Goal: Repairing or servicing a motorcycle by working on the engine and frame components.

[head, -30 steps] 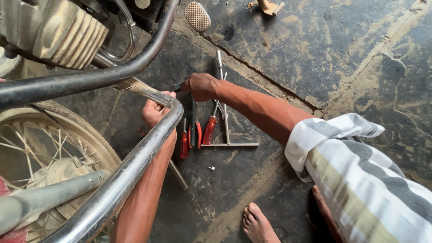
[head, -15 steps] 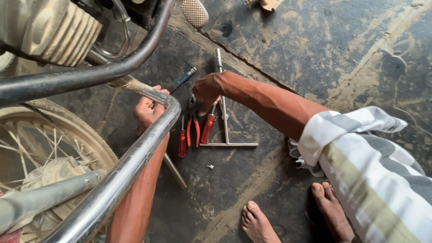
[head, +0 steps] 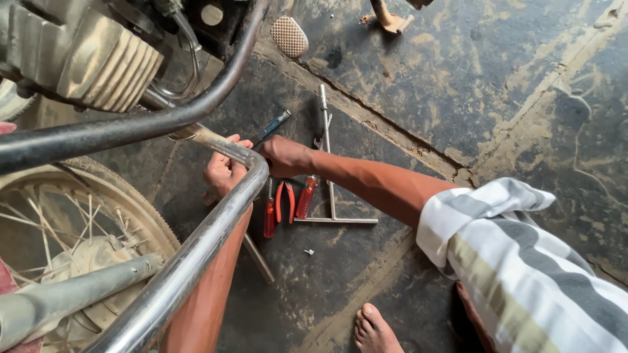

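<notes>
Left hand (head: 222, 173) still clenched on the chrome guard bar (head: 216, 229), while the right hand (head: 284, 155), beside it, has lifted a dark-handled tool (head: 271, 128) in grasping fingers, above the red-handled pliers (head: 284, 201) and screwdrivers (head: 305, 196) on the floor (head: 458, 98).

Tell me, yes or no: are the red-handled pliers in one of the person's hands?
No. The red-handled pliers lie on the floor between two red-handled screwdrivers, below the right hand, which holds a dark tool.

Right hand (head: 284, 155) now grips a dark-handled tool (head: 273, 127), raised off the floor above the red-handled pliers (head: 284, 201).
</notes>
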